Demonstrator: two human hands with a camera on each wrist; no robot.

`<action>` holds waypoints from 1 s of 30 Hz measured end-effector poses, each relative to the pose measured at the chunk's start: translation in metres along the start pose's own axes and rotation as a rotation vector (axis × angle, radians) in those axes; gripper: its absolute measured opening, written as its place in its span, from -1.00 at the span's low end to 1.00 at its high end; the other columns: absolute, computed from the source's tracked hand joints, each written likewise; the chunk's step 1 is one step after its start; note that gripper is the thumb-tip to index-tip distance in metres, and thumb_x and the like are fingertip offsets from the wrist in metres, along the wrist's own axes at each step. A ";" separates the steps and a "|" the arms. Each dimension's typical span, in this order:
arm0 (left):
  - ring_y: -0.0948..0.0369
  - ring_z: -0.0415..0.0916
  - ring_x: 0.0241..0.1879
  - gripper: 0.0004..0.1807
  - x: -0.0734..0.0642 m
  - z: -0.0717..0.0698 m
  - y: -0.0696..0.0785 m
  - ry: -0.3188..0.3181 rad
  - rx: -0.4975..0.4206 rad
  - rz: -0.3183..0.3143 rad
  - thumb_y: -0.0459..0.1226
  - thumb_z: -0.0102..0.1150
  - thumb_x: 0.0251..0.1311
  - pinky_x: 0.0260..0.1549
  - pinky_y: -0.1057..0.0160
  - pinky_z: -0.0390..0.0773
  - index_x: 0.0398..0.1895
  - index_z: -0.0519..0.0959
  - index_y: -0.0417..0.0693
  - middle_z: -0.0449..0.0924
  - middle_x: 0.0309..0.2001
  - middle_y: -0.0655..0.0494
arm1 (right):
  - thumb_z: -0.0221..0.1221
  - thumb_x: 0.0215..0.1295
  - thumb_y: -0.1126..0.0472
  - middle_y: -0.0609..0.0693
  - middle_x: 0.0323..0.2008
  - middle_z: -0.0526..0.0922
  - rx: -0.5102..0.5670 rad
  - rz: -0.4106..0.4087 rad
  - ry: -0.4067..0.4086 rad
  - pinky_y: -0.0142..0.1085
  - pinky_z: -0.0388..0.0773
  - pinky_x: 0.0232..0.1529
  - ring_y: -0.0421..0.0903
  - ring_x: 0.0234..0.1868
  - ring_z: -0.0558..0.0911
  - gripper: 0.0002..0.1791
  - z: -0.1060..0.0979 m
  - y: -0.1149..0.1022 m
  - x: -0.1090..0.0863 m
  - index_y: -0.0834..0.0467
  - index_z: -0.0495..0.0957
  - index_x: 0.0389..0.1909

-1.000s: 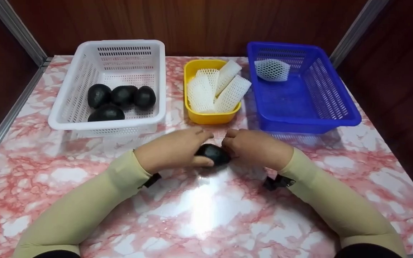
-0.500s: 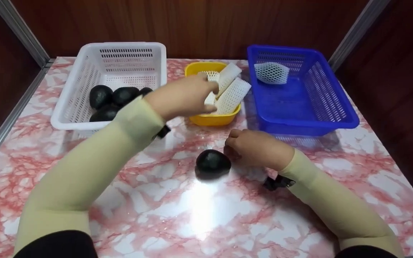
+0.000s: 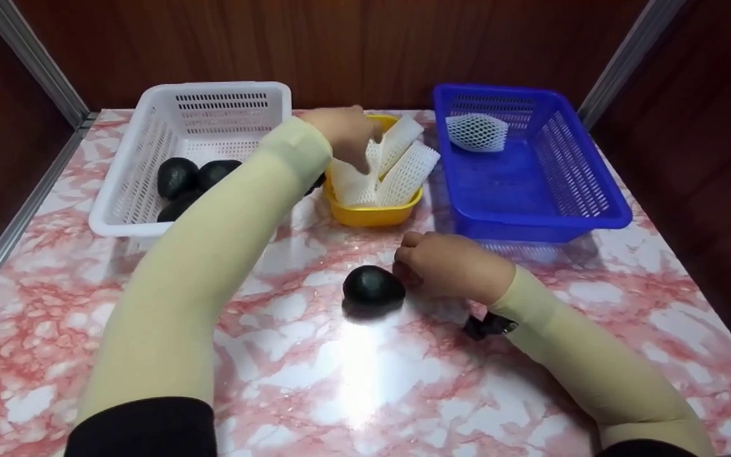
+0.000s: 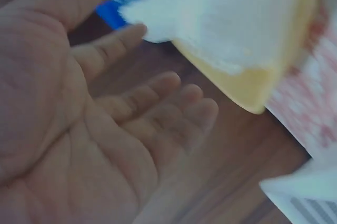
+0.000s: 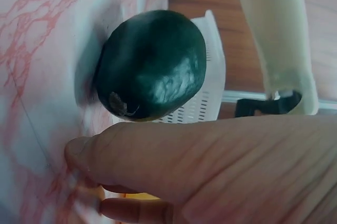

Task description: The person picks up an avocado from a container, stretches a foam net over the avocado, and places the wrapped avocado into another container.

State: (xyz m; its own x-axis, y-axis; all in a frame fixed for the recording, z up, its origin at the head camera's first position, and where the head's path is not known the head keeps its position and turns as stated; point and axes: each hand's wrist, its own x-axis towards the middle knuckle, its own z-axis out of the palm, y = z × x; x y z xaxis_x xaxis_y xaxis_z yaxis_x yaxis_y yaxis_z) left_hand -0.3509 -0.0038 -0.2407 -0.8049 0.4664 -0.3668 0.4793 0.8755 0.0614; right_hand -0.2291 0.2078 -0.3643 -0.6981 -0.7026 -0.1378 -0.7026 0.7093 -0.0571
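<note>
A dark green avocado (image 3: 373, 287) lies by itself on the marbled table. Beside it, my right hand (image 3: 451, 266) rests with fingers loosely bent and nothing in them; the right wrist view shows the avocado (image 5: 152, 66) apart from the thumb (image 5: 126, 150). Over the left part of the yellow basket (image 3: 375, 218), my left hand (image 3: 345, 136) hovers above white foam net sleeves (image 3: 408, 174). Its fingers (image 4: 158, 87) are spread and relaxed in the left wrist view, and it holds nothing. My left hand and forearm hide part of the yellow basket.
A white basket (image 3: 102, 222) with several avocados (image 3: 177, 178) stands at the left, partly covered by my left sleeve. At the right stands a blue basket (image 3: 543, 222), holding one net-wrapped avocado (image 3: 478, 132). Wooden panels (image 3: 365, 51) close off the back and sides.
My left hand has let go of the avocado on the table and moved forward to above the yellow basket. My right hand has stayed nearly still beside the avocado.
</note>
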 end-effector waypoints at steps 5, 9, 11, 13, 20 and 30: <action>-0.09 0.41 0.37 -0.21 -0.002 0.006 -0.009 -0.078 -0.024 -0.069 -0.31 0.30 0.46 0.16 -0.08 0.79 0.69 0.33 0.32 0.28 0.68 -0.07 | 0.43 0.31 0.25 0.07 -0.08 0.70 -0.018 -0.015 0.013 -0.07 0.74 -0.19 0.09 -0.20 0.72 -0.79 0.002 -0.002 0.001 0.08 0.71 -0.06; -0.09 0.38 0.38 -0.16 0.002 0.009 -0.015 -0.108 -0.047 -0.082 -0.34 0.29 0.45 0.12 -0.02 0.80 0.70 0.29 0.43 0.25 0.70 -0.02 | 0.41 0.31 0.31 0.09 -0.07 0.71 -0.050 -0.028 0.031 -0.03 0.76 -0.17 0.13 -0.17 0.74 -0.78 0.003 -0.002 0.001 0.11 0.71 -0.05; -0.07 0.38 0.37 -0.20 0.005 0.010 -0.015 -0.097 -0.038 -0.078 -0.33 0.31 0.45 0.21 -0.02 0.76 0.68 0.34 0.40 0.29 0.69 0.00 | 0.40 0.30 0.34 0.10 -0.06 0.71 -0.056 -0.029 0.037 -0.03 0.76 -0.16 0.13 -0.17 0.75 -0.78 0.003 -0.001 0.002 0.11 0.71 -0.06; -0.07 0.39 0.36 -0.25 0.009 0.011 -0.015 -0.077 -0.029 -0.061 -0.33 0.31 0.45 0.30 -0.07 0.71 0.65 0.40 0.32 0.36 0.65 0.00 | 0.40 0.29 0.35 0.09 -0.06 0.71 -0.056 -0.031 0.038 -0.04 0.76 -0.16 0.12 -0.17 0.75 -0.77 0.003 0.000 0.002 0.11 0.71 -0.06; -0.08 0.48 0.34 -0.42 0.013 0.013 -0.018 0.007 0.012 -0.009 -0.36 0.28 0.48 0.48 -0.16 0.55 0.53 0.55 0.05 0.56 0.50 -0.08 | 0.39 0.32 0.34 0.08 -0.07 0.70 -0.053 -0.023 0.038 -0.04 0.75 -0.17 0.11 -0.18 0.74 -0.79 0.002 -0.001 0.002 0.10 0.70 -0.06; -0.06 0.54 0.34 -0.44 0.001 0.002 -0.017 0.030 -0.035 -0.001 -0.33 0.28 0.52 0.49 -0.09 0.55 0.54 0.53 -0.01 0.56 0.51 -0.07 | 0.37 0.35 0.34 0.08 -0.06 0.68 -0.041 0.003 0.021 -0.03 0.75 -0.17 0.11 -0.18 0.74 -0.79 0.002 -0.002 0.002 0.09 0.69 -0.05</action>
State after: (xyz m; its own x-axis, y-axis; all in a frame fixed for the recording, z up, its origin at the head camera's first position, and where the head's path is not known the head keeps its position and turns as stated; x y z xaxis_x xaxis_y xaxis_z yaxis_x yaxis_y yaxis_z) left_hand -0.3591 -0.0184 -0.2435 -0.8158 0.4688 -0.3387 0.4664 0.8795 0.0941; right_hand -0.2287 0.2057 -0.3668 -0.7029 -0.7016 -0.1173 -0.7050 0.7090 -0.0159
